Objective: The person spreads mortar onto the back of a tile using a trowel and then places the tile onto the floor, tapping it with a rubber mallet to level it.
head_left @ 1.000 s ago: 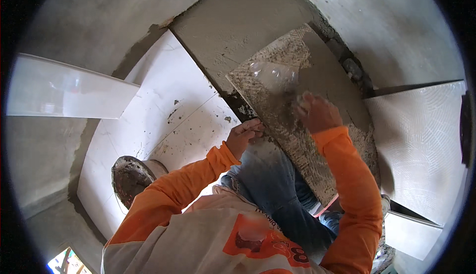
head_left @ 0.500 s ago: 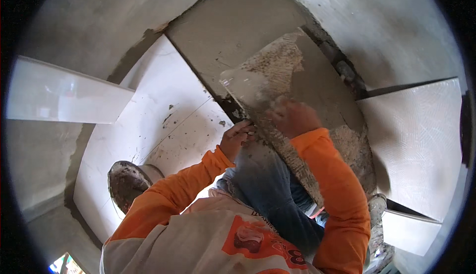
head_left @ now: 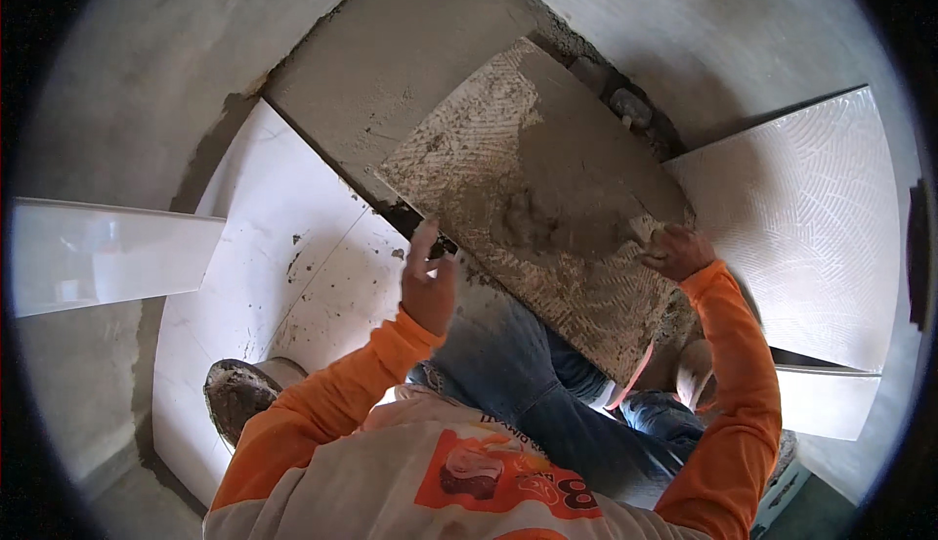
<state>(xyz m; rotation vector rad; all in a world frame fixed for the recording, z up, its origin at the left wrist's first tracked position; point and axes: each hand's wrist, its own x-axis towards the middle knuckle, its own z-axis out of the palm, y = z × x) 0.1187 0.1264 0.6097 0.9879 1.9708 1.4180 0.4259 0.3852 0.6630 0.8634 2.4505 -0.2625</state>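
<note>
A large tile (head_left: 586, 164) lies back side up before me, its ridged back partly coated with wet grey mortar. Over the right part of that tile, my right hand (head_left: 677, 252) is closed on a trowel (head_left: 647, 231), its blade mostly hidden by mortar and fingers. My left hand (head_left: 427, 281) is raised by the tile's near left edge, fingers apart, with nothing in it. A loose lump of mortar (head_left: 528, 222) sits on the tile between the two hands.
White laid tiles (head_left: 264, 247) spattered with mortar cover the left floor; a bucket (head_left: 239, 393) stands on them. Smooth mortar bed (head_left: 362, 51) fills the far corner. Another tile (head_left: 801, 217) leans at the right wall, and a white tile (head_left: 117, 252) juts from the left.
My right hand has moved right across the tile with the trowel. My left hand has lifted off the edge and opened. The view has shifted slightly.
</note>
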